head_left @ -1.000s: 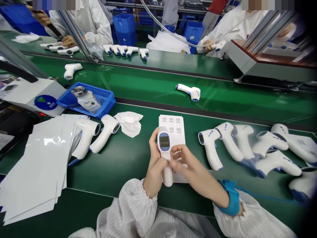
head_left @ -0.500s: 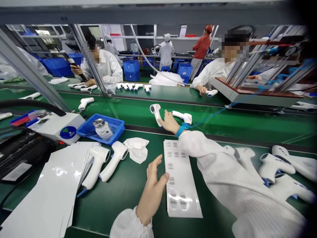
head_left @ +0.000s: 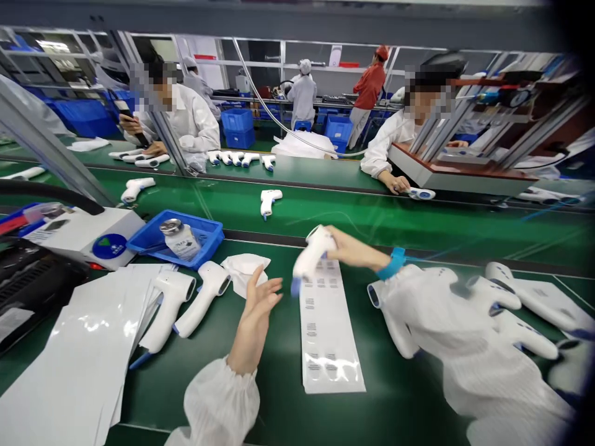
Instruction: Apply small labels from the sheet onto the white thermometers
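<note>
From the head camera, the person's right hand (head_left: 344,246) has its grip closed around a white thermometer (head_left: 313,254). It is held up over the far end of a long sticker sheet (head_left: 330,328), with its blue end pointing down and to the left. I cannot tell if it touches the sheet. A blue band (head_left: 393,263) goes around the right wrist. The left hand (head_left: 255,303) is up near the sheet, and its grip is open with the fingers apart. The sheet lies flat on the green worktop (head_left: 279,396). Behind the left hand is a crumpled white cloth (head_left: 237,271). Left of that, two more thermometers (head_left: 204,300) lie side by side, next to a pile of white paper (head_left: 79,353). A blue tray (head_left: 208,249) holds a bottle (head_left: 186,243). More thermometers (head_left: 530,333) lie on the right, partly behind the right sleeve (head_left: 446,322).
</note>
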`<state>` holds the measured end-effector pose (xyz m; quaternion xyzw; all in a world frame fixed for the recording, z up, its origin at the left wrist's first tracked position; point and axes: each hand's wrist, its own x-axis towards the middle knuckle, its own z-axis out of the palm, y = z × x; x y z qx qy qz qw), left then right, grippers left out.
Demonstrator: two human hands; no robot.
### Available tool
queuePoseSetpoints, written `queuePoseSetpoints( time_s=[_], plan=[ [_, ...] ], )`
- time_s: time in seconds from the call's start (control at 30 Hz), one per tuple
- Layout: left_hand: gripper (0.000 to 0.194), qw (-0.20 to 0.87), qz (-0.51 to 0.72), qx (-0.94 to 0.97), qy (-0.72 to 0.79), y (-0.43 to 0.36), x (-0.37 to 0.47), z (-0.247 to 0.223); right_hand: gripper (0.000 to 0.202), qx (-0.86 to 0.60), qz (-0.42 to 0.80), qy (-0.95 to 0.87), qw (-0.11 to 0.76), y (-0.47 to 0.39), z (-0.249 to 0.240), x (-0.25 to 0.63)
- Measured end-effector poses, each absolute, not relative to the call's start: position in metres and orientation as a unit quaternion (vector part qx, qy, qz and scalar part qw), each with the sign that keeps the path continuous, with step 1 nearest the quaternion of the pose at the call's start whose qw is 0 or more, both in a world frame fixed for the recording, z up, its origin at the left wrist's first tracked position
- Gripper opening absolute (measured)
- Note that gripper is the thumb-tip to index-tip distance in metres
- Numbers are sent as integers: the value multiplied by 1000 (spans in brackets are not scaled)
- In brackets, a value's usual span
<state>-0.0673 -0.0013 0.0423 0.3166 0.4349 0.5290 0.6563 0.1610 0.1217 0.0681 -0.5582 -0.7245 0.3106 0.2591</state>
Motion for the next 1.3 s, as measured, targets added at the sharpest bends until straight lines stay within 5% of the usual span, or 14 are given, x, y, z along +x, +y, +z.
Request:
queuePoseSetpoints(
  time_s=[0.13,0.33,0.43,0.7,1.3],
  plan=[
    [91,801,401,296,332,-8,-39,47,54,-454,331,-787,254,42,59,152],
    [85,732,405,287,467,-44,-20,35,16,-575,309,-705,279,-58,18,153],
    [79,711,412,298,485,-54,-14,29,14,-599,278,-690,296,-86,-3,147],
    [73,696,379,374,481,-57,-7,22,13,-597,276,-665,353,-85,-16,144],
    [67,705,404,364,455,-58,-11,10,12,-599,268,-689,308,-78,-17,150]
  ],
)
